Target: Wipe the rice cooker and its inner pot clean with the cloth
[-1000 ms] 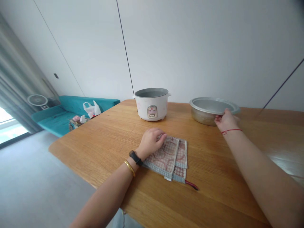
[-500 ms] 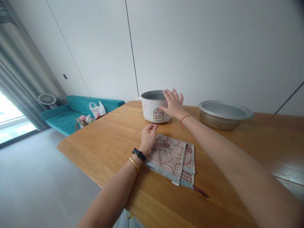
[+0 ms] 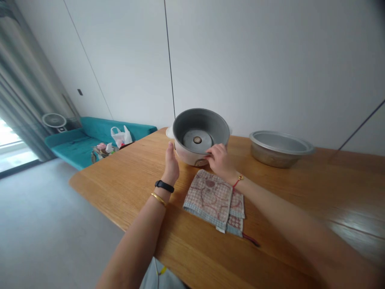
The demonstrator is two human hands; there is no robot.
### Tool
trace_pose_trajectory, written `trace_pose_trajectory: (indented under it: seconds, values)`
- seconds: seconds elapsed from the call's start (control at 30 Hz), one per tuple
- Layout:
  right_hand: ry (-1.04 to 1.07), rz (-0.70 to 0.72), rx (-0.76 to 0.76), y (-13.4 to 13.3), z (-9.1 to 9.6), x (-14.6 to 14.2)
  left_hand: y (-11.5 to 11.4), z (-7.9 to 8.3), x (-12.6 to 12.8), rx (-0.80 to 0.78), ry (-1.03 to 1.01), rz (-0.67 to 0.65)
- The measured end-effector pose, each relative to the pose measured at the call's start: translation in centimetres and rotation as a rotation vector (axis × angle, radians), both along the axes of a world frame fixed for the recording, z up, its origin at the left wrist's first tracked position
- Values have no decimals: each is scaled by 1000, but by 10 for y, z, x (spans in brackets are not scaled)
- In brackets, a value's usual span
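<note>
A white rice cooker (image 3: 189, 156) without a lid tips toward me on the wooden table, so its grey inside and the round heating plate show. My right hand (image 3: 220, 159) pinches the front of its rim, fingers bent over the edge. Near the cooker's front left side is my left hand (image 3: 171, 164), thumb up and apart, holding nothing visible; its other fingers are partly hidden. A folded checked cloth (image 3: 209, 198) with a dark red loop lies on the table in front of the cooker, under my right wrist.
To the right stands a wide metal basin (image 3: 270, 154) on the wooden table (image 3: 126, 176). A pale wall (image 3: 255, 60) rises behind. Off to the left are a teal sofa (image 3: 72, 150) holding a white plastic bag (image 3: 122, 136) and other items, and a fan (image 3: 54, 120).
My right hand has come down onto the rim and taken hold of it. The cooker has gone from upright to tilted toward me. My left hand has shifted left and opened its thumb upward.
</note>
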State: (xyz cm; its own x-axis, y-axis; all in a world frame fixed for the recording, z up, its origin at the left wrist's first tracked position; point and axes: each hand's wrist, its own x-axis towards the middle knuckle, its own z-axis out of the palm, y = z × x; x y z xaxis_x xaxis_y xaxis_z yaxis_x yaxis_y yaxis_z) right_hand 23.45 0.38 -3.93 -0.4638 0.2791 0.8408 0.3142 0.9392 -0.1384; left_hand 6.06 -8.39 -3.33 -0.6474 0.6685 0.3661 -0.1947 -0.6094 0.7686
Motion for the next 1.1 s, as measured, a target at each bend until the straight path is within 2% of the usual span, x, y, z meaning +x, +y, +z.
trace_pose_trajectory:
  seconds: [0.1, 0.17, 0.23, 0.33, 0.4, 0.5, 0.57, 0.63, 0.77, 0.9, 0.97, 1.0, 1.03, 1.1]
  values:
    - [-25, 83, 88, -15, -6, 7, -6, 13, -1, 140, -3, 20]
    - [-67, 108, 99, -27, -7, 7, -10, 16, -3, 159, -37, 56]
    - [-87, 74, 85, -43, -8, 8, -12, 16, -7, 128, -93, 82]
    - [-71, -57, 66, -82, -13, 17, -15, 14, -14, 71, -165, 128]
    - [-154, -39, -5, -109, -20, 27, -18, 17, -16, 57, -184, 155]
    - [-423, -26, -270, -131, -31, 40, -24, 25, -13, 81, -136, 148]
    - [-571, -137, -425, -127, -36, 42, -28, 30, -8, 104, -74, 130]
    - [-658, -225, -475, -112, -37, 42, -30, 33, -4, 111, -33, 110]
    - [-687, -304, -416, -74, -39, 52, -30, 32, -2, 113, -5, 89]
    - [-610, -322, -359, -38, -40, 96, -27, 28, -5, 102, 9, 113]
    - [-406, -348, -255, -24, -27, 124, -26, 28, -5, 91, 13, 112]
    - [-288, -363, -152, -20, -15, 136, -25, 27, -4, 89, 20, 109]
    - [-193, -378, -26, -18, 1, 145, -25, 27, -3, 92, 34, 105]
    - [-139, -391, 200, -20, 40, 147, -24, 27, 1, 114, 76, 100]
